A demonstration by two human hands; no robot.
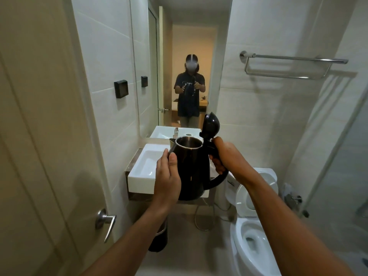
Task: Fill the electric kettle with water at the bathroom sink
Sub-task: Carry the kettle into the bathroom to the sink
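A black electric kettle (192, 168) is held up in the air in front of me, its lid (212, 123) flipped up and the steel inside showing. My right hand (223, 154) grips the handle on the kettle's right side, thumb near the lid hinge. My left hand (168, 174) lies flat against the kettle's left side. Behind and below the kettle is the white rectangular sink (143, 170) on its counter. The tap is hidden behind the kettle.
An open door (39, 156) with a lever handle (106, 220) stands at my left. A toilet (251, 232) with its seat raised is at the right. A dark bin (159, 238) sits under the sink. The mirror (185, 62) above reflects me; a towel rack (288, 64) hangs on the right wall.
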